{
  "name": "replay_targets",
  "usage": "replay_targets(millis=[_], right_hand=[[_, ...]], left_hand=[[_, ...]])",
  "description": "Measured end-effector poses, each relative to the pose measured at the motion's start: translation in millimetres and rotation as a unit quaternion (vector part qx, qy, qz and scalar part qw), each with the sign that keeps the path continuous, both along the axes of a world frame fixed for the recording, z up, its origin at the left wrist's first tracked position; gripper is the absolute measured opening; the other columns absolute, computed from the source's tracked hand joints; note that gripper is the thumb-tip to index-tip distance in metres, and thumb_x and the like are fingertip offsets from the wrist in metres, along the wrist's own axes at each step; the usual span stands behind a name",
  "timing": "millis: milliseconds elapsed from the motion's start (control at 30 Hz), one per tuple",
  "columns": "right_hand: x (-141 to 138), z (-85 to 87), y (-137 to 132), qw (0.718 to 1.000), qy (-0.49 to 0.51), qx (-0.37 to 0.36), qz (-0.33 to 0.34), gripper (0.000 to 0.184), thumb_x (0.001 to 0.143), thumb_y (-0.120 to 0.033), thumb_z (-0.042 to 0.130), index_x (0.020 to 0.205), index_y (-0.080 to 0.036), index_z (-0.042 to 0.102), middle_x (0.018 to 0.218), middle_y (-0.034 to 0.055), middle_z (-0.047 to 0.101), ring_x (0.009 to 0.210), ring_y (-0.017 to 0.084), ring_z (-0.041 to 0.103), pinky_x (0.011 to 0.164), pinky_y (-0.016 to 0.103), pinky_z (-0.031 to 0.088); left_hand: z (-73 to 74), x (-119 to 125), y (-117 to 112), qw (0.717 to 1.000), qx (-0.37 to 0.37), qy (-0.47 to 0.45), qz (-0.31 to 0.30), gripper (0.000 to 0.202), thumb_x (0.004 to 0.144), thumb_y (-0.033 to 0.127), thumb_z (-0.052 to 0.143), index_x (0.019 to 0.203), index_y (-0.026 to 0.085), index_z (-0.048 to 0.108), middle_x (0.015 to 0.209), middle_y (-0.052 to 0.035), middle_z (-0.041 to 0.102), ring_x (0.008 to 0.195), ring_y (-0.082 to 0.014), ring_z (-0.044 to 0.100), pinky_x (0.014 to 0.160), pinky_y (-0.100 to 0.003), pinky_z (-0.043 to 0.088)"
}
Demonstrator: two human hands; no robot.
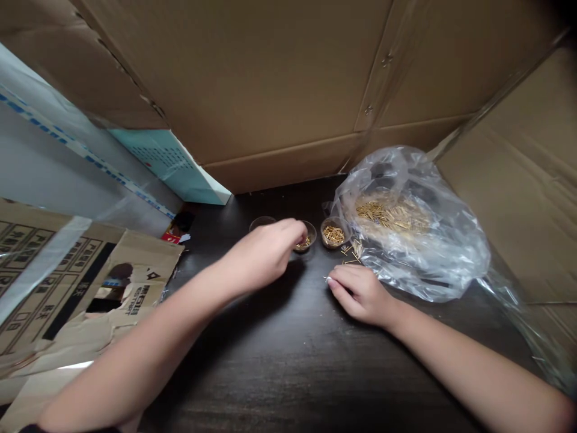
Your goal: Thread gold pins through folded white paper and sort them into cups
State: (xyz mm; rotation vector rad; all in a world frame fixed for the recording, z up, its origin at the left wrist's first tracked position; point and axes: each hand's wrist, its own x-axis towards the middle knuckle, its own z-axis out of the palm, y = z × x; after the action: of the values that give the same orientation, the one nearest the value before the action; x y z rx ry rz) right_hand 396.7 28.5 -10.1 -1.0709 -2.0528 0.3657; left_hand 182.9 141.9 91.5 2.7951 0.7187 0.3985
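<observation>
My left hand (265,252) reaches over a small clear cup (311,231) of brass-coloured pins. Its fingers are bent together at the cup's rim, and their tips are hidden, so what they hold cannot be made out. A second cup (262,221), partly behind that hand, stands to the left. To the right, another clear cup (333,233) is full of short golden pins. My right hand (358,291) rests low over the table, thumb and forefinger closed on a thin metal pin (325,278) that sticks out leftward. Loose golden pins (351,251) lie just beyond this hand.
A clear plastic bag (433,258) with many golden pins inside lies at the right on the dark table (270,373). Cardboard walls (270,78) enclose the back and right. On the left are a torn printed carton (67,282) and a light-blue box (162,162).
</observation>
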Motion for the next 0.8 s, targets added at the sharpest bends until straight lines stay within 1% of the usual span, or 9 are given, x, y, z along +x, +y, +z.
replay_targets(millis=[33, 100, 200, 267, 300, 400, 567, 633, 800], right_hand=[[-0.3, -0.5, 0.4, 1.0, 0.002, -0.003, 0.0, 0.022, 0.099, -0.014, 0.047, 0.078, -0.017, 0.045, 0.068, -0.0001, 0.043, 0.063, 0.012, 0.039, 0.062, 0.029, 0.032], [-0.5, -1.2, 1.4, 1.0, 0.008, -0.006, -0.003, 0.022, 0.099, -0.015, 0.046, 0.077, -0.017, 0.045, 0.069, 0.0, 0.043, 0.063, 0.012, 0.039, 0.062, 0.029, 0.032], [0.0, -1.1, 2.7, 1.0, 0.017, -0.002, -0.011, 0.025, 0.1, -0.016, 0.046, 0.076, -0.017, 0.043, 0.068, 0.0, 0.042, 0.063, 0.012, 0.039, 0.062, 0.029, 0.032], [0.3, -0.6, 3.2, 1.0, 0.025, -0.002, -0.015, 0.026, 0.1, -0.016, 0.046, 0.075, -0.017, 0.042, 0.067, -0.0001, 0.041, 0.062, 0.012, 0.039, 0.062, 0.028, 0.032], [0.5, -0.3, 3.3, 1.0, 0.028, -0.003, -0.015, 0.026, 0.101, -0.017, 0.045, 0.074, -0.017, 0.042, 0.067, -0.0001, 0.042, 0.062, 0.012, 0.039, 0.062, 0.028, 0.032], [0.8, 0.0, 3.5, 0.999, 0.036, -0.009, -0.017, 0.027, 0.101, -0.018, 0.045, 0.074, -0.017, 0.043, 0.066, 0.0004, 0.043, 0.062, 0.012, 0.041, 0.061, 0.028, 0.032], [1.5, -0.6, 4.4, 0.999, 0.047, -0.006, -0.027, 0.026, 0.101, -0.018, 0.046, 0.075, -0.017, 0.048, 0.066, 0.0005, 0.046, 0.062, 0.012, 0.044, 0.06, 0.028, 0.034], [1.6, -0.6, 4.9, 0.998, 0.054, 0.005, -0.037, 0.024, 0.101, -0.018, 0.047, 0.077, -0.016, 0.051, 0.067, 0.001, 0.048, 0.062, 0.012, 0.046, 0.06, 0.027, 0.036], [1.3, -0.5, 5.4, 0.996, 0.068, 0.015, -0.052, 0.016, 0.101, -0.017, 0.049, 0.088, -0.016, 0.059, 0.077, 0.0048, 0.063, 0.069, 0.014, 0.057, 0.065, 0.027, 0.045]], left_hand=[[8.5, 5.7, 7.0, 0.999, 0.02, 0.051, 0.003, 0.016, 0.098, 0.012, 0.043, 0.098, 0.016, 0.059, 0.094, -0.0046, 0.066, 0.08, -0.0171, 0.063, 0.067, -0.027, 0.044], [18.0, 20.9, 18.2, 0.988, 0.057, 0.146, -0.002, 0.015, 0.095, 0.016, 0.047, 0.093, 0.016, 0.062, 0.09, -0.0057, 0.067, 0.074, -0.019, 0.062, 0.059, -0.028, 0.037], [18.9, 46.5, 28.5, 0.955, 0.074, 0.287, -0.014, 0.016, 0.09, 0.02, 0.056, 0.087, 0.018, 0.071, 0.086, -0.0072, 0.07, 0.071, -0.0207, 0.064, 0.053, -0.028, 0.029], [16.9, 60.3, 32.5, 0.934, 0.075, 0.348, -0.011, 0.014, 0.085, 0.019, 0.062, 0.085, 0.019, 0.076, 0.082, -0.0082, 0.071, 0.068, -0.0209, 0.064, 0.052, -0.027, 0.03], [16.1, 65.5, 34.0, 0.929, 0.079, 0.363, -0.008, 0.013, 0.082, 0.017, 0.065, 0.083, 0.019, 0.077, 0.079, -0.009, 0.071, 0.066, -0.0211, 0.064, 0.052, -0.027, 0.031], [14.6, 74.5, 36.5, 0.924, 0.094, 0.37, -0.006, 0.01, 0.075, 0.013, 0.069, 0.078, 0.017, 0.078, 0.073, -0.0111, 0.07, 0.062, -0.0227, 0.063, 0.053, -0.027, 0.034], [15.1, 76.2, 37.4, 0.919, 0.107, 0.379, -0.016, 0.012, 0.074, 0.009, 0.068, 0.075, 0.016, 0.077, 0.072, -0.011, 0.069, 0.061, -0.0209, 0.062, 0.054, -0.027, 0.036], [17.1, 73.3, 37.7, 0.92, 0.112, 0.376, -0.016, 0.014, 0.075, 0.01, 0.066, 0.077, 0.018, 0.078, 0.073, -0.01, 0.07, 0.062, -0.0198, 0.062, 0.054, -0.026, 0.034], [20.9, 62.2, 40.1, 0.933, 0.121, 0.339, 0.0, 0.02, 0.085, 0.02, 0.06, 0.082, 0.022, 0.079, 0.081, -0.0082, 0.073, 0.064, -0.0203, 0.062, 0.053, -0.028, 0.028]])
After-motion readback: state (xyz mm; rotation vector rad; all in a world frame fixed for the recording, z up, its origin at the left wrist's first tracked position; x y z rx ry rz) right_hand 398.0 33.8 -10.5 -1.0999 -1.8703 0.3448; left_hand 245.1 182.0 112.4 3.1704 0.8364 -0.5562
